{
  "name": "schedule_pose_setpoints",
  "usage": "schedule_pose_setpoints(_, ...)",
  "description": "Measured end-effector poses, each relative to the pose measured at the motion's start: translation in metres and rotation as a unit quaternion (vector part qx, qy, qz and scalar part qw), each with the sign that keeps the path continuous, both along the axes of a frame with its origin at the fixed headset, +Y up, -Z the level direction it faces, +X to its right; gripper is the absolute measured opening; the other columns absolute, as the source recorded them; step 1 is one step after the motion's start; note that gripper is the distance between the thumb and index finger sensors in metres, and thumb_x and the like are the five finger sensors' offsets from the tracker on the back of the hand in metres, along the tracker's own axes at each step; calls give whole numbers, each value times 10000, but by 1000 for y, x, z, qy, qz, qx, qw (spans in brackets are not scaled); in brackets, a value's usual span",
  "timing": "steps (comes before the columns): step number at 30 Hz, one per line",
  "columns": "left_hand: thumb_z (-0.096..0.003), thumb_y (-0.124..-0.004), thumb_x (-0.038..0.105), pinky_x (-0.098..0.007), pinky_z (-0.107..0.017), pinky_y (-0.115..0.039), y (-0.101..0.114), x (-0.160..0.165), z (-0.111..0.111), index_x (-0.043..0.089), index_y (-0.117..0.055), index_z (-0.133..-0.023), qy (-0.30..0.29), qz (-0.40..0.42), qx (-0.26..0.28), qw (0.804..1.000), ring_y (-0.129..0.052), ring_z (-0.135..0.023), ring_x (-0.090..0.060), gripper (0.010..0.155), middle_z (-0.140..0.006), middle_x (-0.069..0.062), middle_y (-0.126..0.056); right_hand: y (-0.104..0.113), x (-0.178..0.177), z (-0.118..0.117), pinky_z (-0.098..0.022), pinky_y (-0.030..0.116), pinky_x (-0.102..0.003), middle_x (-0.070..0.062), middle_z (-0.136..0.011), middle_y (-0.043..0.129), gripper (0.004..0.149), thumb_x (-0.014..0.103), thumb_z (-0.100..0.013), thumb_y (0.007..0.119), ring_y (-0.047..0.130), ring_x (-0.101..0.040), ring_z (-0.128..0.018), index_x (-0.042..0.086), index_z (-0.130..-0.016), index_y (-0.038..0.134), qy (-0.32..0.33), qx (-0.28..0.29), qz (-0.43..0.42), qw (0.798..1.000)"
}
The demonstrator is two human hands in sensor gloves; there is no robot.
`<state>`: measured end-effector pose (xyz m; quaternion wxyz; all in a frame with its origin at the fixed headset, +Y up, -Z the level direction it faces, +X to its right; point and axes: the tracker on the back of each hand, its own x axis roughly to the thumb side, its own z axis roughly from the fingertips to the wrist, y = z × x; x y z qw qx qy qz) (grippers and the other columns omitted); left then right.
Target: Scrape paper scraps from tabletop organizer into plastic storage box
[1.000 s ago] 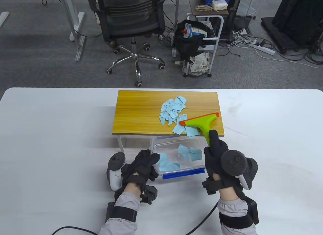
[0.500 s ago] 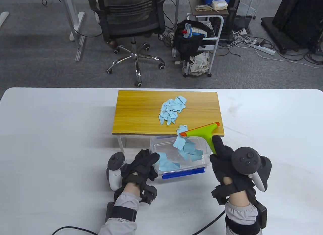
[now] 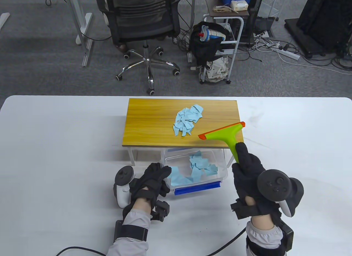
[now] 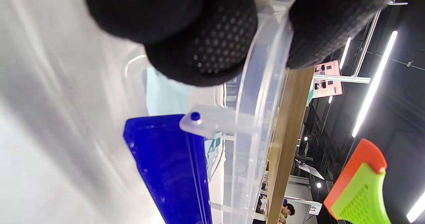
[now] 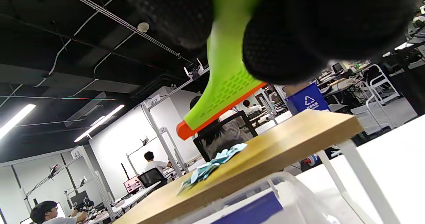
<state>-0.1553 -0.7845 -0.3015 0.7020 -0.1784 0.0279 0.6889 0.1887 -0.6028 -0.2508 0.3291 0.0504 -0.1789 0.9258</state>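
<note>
The right hand point(image 3: 249, 170) has its grip clenched on the green squeegee point(image 3: 224, 135), whose orange blade runs crosswise, lifted clear above the near right part of the wooden organizer point(image 3: 143, 124). The remaining paper scraps point(image 3: 188, 119) lie beyond and to the left of that grip, so the blade likely must reach past them. Nearer than the blade, under the organizer's edge, sits the plastic storage box point(image 3: 222, 163), which the left hand point(image 3: 154, 180) grips by its rim.

one wooden organizer point(image 3: 154, 124), one clear plastic storage box point(image 3: 223, 168) with one blue latch point(image 3: 197, 188), one green scraper point(image 3: 224, 135), two gloved hands, two clusters of blue paper scraps: one on organizer point(image 3: 187, 119), one in box point(image 3: 199, 165).
</note>
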Motion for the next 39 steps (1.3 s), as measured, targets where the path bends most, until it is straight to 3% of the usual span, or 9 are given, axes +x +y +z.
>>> schedule_pose_setpoints(13,-554,-857,533,-224,-192,-890,2,-4,-2,138,-512,-967,-8,-5,-10,1000,-985,-286,-140,667,-725,-107,-730,14,-37,-139,-333,841,-547,-340,-896,771,587,195,-480,852,961,-472,-504,125,-1022,639,105,-90,-16,990)
schedule_pose_setpoints(18,-556,-855,535,-223,-191,-891,3,-2,-4,140,-509,-969,-18,-9,-10,1000,-984,-289,-138,668,-728,-107,-728,6,-51,-169,-330,837,-548,-349,-894,767,588,190,-479,853,959,-474,-499,116,-1022,640,100,-156,-44,982)
schedule_pose_setpoints(27,-565,-844,540,-217,-198,-893,4,-1,-5,144,-497,-974,-22,1,-13,1000,-984,-299,-132,666,-735,-103,-721,-1,-62,-177,-307,845,-538,-357,-894,755,611,183,-474,867,962,-470,-466,101,-1025,614,108,-217,11,970)
schedule_pose_setpoints(39,-564,-846,538,-219,-199,-893,3,4,-5,142,-496,-973,-30,19,-16,999,-984,-301,-133,668,-735,-104,-720,6,-26,-172,-360,790,-653,-334,-869,816,600,122,-403,940,948,-537,-521,176,-963,731,140,-281,2,949)
